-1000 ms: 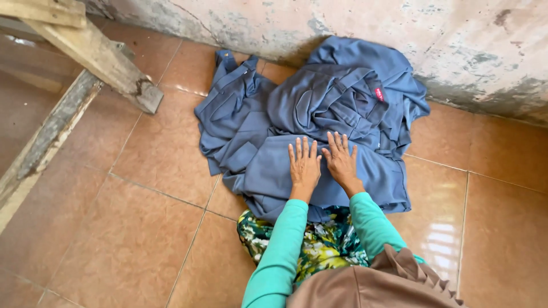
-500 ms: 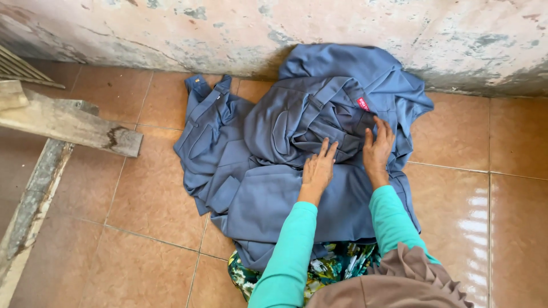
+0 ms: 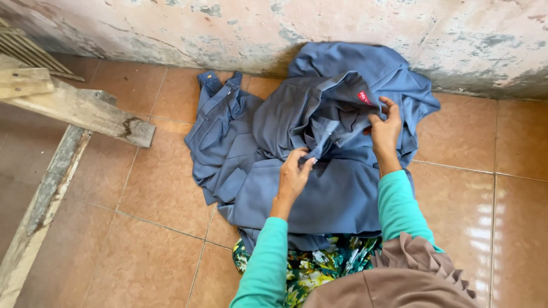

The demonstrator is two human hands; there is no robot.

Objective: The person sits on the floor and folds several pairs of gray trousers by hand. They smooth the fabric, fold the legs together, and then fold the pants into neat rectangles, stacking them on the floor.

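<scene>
Item: blue-grey garment (image 3: 319,188), heaped on the tiled floor (image 3: 131,228) against the wall (image 3: 240,28), spread from the person's knees toward the wall.
Left hand (image 3: 294,174): pinching a fold at the heap's centre, directly ahead of it.
Right hand (image 3: 385,131): farther out, nearer the wall, gripping cloth beside the red tag (image 3: 364,97).
Adjacent: wooden planks (image 3: 80,108), left, well apart.

left hand (image 3: 294,174) – flat to pinching blue garment (image 3: 319,148) | right hand (image 3: 385,130) – now gripping collar
</scene>
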